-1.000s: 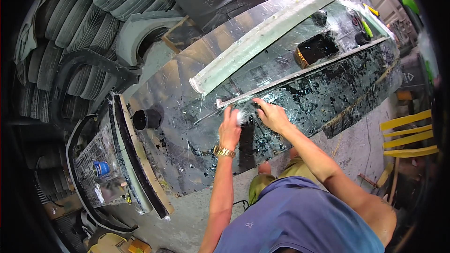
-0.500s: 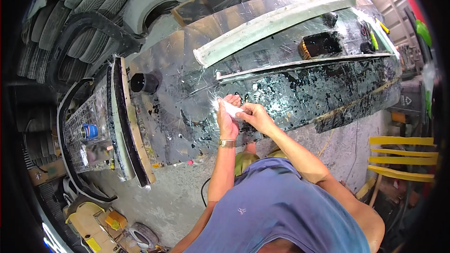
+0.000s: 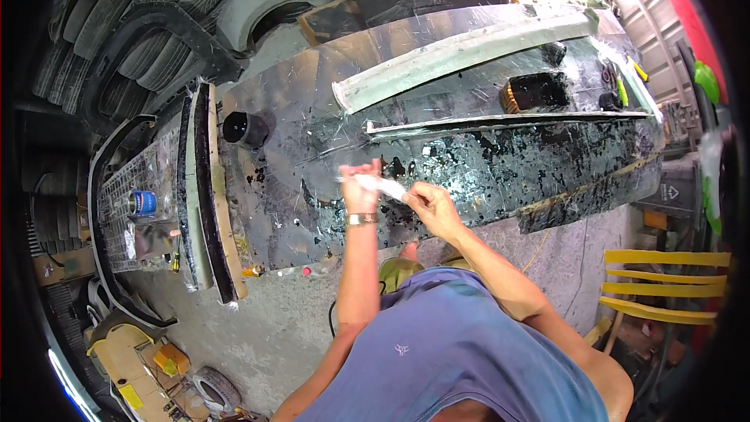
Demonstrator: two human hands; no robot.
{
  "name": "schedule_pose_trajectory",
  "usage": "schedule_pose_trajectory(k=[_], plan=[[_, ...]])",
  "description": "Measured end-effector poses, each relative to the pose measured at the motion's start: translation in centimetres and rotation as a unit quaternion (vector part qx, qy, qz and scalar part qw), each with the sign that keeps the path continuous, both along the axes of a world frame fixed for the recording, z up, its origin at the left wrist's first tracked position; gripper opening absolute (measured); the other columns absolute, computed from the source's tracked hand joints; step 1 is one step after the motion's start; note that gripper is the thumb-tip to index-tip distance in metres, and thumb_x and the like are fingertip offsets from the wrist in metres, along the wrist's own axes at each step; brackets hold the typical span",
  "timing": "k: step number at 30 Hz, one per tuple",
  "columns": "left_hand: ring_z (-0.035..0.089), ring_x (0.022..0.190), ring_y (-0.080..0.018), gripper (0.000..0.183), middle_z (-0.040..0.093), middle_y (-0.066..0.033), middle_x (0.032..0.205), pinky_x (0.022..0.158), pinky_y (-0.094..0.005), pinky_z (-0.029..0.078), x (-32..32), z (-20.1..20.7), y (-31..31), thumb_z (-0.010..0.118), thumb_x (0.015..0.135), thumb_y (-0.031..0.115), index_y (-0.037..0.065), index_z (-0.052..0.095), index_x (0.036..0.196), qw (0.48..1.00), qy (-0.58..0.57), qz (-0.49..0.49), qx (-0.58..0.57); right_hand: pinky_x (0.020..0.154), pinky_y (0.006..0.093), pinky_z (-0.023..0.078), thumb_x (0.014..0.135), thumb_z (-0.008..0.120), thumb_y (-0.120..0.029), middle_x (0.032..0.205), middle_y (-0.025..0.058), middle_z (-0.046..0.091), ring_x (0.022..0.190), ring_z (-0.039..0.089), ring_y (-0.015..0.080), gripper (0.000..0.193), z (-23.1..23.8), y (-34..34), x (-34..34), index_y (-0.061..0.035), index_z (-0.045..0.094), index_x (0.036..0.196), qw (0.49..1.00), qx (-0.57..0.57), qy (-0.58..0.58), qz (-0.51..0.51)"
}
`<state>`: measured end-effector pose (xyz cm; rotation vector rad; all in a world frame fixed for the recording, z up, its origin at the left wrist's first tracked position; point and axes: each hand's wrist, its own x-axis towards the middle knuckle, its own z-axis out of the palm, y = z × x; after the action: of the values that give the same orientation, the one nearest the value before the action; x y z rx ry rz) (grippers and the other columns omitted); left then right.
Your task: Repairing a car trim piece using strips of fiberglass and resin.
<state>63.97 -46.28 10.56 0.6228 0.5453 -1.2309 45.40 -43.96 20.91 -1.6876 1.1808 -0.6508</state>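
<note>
A strip of white fibre [image 3: 389,187] with wispy loose ends stretches between my two hands above the dark, resin-spattered worktable [image 3: 305,133]. My left hand [image 3: 361,194], a metal-banded watch [image 3: 361,219] at its wrist, is palm up, and the strip runs across its palm beside the thumb. Its fingers are partly blurred. From the right, my right hand [image 3: 434,209] pinches the strip's other end between thumb and fingertips. Beyond my hands lies a narrow white-edged piece [image 3: 469,123], and behind it a long pale green moulded panel [image 3: 461,60].
A black cup [image 3: 244,130] stands at the table's left, and a square black container [image 3: 537,92] at right. Long curved trim pieces [image 3: 207,195] cross the left end. A blue can [image 3: 142,203] sits on a wire rack. Yellow slats [image 3: 664,289] are at lower right.
My hands have moved apart, the left one leftward and the right one slightly right. More of the white fibre strip now shows stretched between them.
</note>
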Motion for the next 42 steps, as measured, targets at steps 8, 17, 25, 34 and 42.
schedule_pose_trajectory(k=[8,17,25,34,42], plan=[[0.057,0.073,-0.0196,0.040,0.053,-0.0042,0.071,0.074,-0.0376,0.052,-5.3,4.9,2.6,0.047,0.096,0.047,0.009,0.048,0.083,0.979,-0.159,-0.129,0.009,0.048,0.0201,0.035,0.092,0.060,-0.018,0.067,-0.0033,0.057,0.055,0.045,0.0025,0.016,-3.1,-0.4,-0.6,-0.0059,0.062,0.082,0.930,0.246,-0.264,-0.073],[0.030,0.046,-0.0106,0.036,0.033,0.0036,0.054,0.057,-0.0289,0.039,-4.8,1.7,1.0,0.044,0.099,0.036,0.013,0.047,0.072,0.990,-0.015,-0.137,-0.020,0.052,0.0251,0.033,0.089,0.060,-0.014,0.063,-0.0033,0.049,0.059,0.040,0.0045,0.017,-4.6,0.3,1.8,-0.0008,0.059,0.079,0.979,0.115,-0.150,-0.081],[0.027,0.044,-0.0065,0.039,0.033,0.0037,0.056,0.039,-0.0213,0.023,2.8,2.8,-0.8,0.049,0.097,0.041,0.013,0.049,0.071,0.977,-0.210,-0.043,0.003,0.049,0.0265,0.027,0.090,0.060,-0.014,0.060,-0.0070,0.043,0.056,0.034,0.0041,0.016,-2.8,0.6,-1.3,-0.0026,0.060,0.079,0.980,0.154,-0.106,-0.064],[0.057,0.092,-0.0087,0.033,0.066,-0.0058,0.097,0.081,-0.0250,0.046,-3.7,6.5,1.1,0.055,0.096,0.027,0.000,0.065,0.111,0.680,-0.563,-0.415,-0.221,0.060,0.0320,0.040,0.091,0.058,-0.014,0.068,0.0070,0.050,0.064,0.046,0.0140,0.015,0.5,-3.6,-5.4,0.0004,0.058,0.087,0.994,0.031,0.009,0.104],[0.037,0.047,-0.0020,0.056,0.056,0.0025,0.062,0.044,-0.0179,0.034,-7.6,6.7,1.6,0.043,0.096,0.052,0.001,0.064,0.106,0.867,-0.317,-0.378,-0.065,0.055,0.0260,0.033,0.092,0.059,-0.015,0.065,-0.0031,0.044,0.063,0.038,0.0063,0.016,-1.6,-3.4,-5.9,-0.0014,0.059,0.084,0.985,0.147,-0.085,0.037]])
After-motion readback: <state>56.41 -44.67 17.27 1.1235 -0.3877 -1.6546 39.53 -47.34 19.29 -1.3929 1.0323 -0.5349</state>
